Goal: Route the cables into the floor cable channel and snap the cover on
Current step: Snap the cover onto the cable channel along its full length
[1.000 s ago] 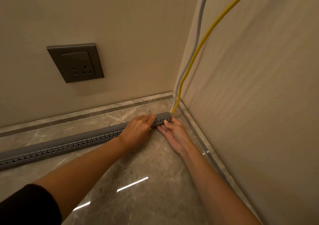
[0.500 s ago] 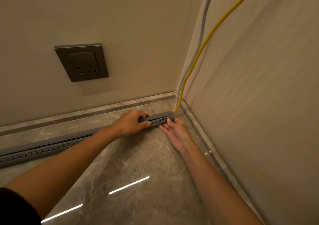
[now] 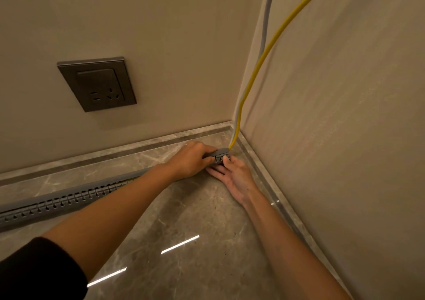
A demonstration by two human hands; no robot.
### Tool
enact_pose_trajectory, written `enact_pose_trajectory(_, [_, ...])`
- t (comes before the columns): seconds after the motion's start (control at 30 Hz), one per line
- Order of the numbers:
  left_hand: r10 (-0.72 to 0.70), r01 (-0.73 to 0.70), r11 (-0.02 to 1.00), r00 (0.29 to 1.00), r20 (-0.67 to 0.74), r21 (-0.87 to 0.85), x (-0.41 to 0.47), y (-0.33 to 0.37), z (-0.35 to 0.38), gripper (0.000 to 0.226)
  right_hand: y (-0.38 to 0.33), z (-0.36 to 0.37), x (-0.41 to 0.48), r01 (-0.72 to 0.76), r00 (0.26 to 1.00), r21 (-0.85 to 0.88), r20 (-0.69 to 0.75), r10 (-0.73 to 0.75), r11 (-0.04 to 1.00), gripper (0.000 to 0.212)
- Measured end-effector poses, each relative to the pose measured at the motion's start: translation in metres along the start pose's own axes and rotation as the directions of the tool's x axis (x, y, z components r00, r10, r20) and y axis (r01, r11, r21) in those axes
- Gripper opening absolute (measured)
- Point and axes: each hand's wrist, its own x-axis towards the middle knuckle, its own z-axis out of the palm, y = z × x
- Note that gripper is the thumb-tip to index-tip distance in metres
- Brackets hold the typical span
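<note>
At 12 o'clock: end of cable channel (image 3: 69, 199) under seating.
Channel enters from 9 o'clock; cables (image 3: 271, 44) drop from 1 o'clock. Left hand (image 3: 190, 159) grips the end; right hand (image 3: 234, 175), fingers flat, braces it. Even downward pressure should seat it.

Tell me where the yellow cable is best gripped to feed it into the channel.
Probably low on the yellow cable, just above the channel, pinched from the room side: it hangs straight there, with the grey cable between it and the corner.
</note>
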Motion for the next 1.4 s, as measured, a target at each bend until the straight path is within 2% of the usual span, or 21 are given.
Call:
enact_pose_trajectory(0.23, [0.066,-0.057,0.994,0.993,-0.095,0.091,0.001,0.001,0.004,0.027,0.000,0.008,0.003,0.045,0.995,-0.025,-0.087,-0.047,0.999,0.022])
enact_pose_trajectory(0.4, [0.130,-0.094,0.969,0.980,-0.149,0.228,0.000,0.000,0.012,0.029,-0.001,0.013,0.006,0.043,0.984,-0.063,-0.173,-0.053,0.997,0.021])
enact_pose_trajectory(0.5, [0.159,-0.122,0.956,0.980,-0.123,0.267,-0.004,-0.001,0.015,0.041,-0.001,0.014,0.007,0.038,0.978,-0.081,-0.203,-0.054,0.996,0.019])
enact_pose_trajectory(0.63, [0.146,-0.122,0.961,0.986,-0.078,0.249,-0.007,0.007,0.018,0.034,-0.001,0.016,0.006,0.043,0.972,-0.129,-0.223,-0.072,0.991,0.025])
enact_pose_trajectory(0.83, [0.097,-0.063,0.892,0.994,-0.055,0.447,-0.002,0.003,0.024,0.033,-0.001,0.013,0.004,0.028,0.988,-0.093,-0.146,-0.041,0.995,0.023])
enact_pose_trajectory(0.97, [0.181,-0.140,0.856,0.983,-0.034,0.497,-0.002,-0.002,0.024,0.031,-0.003,0.007,0.001,-0.002,0.997,-0.021,-0.082,0.000,1.000,0.025])
enact_pose_trajectory(1.07, [0.315,-0.241,0.717,0.949,0.004,0.655,-0.002,-0.005,0.021,0.037,-0.007,0.004,-0.002,-0.053,0.997,0.046,-0.061,0.056,0.998,0.022])
enact_pose_trajectory(1.2, [0.412,-0.267,0.624,0.911,-0.018,0.735,-0.003,-0.010,0.028,0.044,-0.011,0.009,0.000,-0.095,0.988,0.041,-0.121,0.100,0.995,0.024])
enact_pose_trajectory(1.3, [0.471,-0.226,0.626,0.873,-0.130,0.746,-0.007,-0.016,0.040,0.057,-0.011,0.010,0.004,-0.103,0.982,-0.039,-0.165,0.095,0.994,0.019])
enact_pose_trajectory(1.33, [0.485,-0.215,0.635,0.858,-0.167,0.742,-0.007,-0.017,0.043,0.055,-0.011,0.010,0.005,-0.112,0.980,-0.058,-0.170,0.101,0.992,0.017])
enact_pose_trajectory(1.4, [0.495,-0.195,0.652,0.841,-0.217,0.733,-0.007,-0.018,0.045,0.037,-0.014,0.011,0.006,-0.131,0.979,-0.090,-0.168,0.115,0.987,0.015])
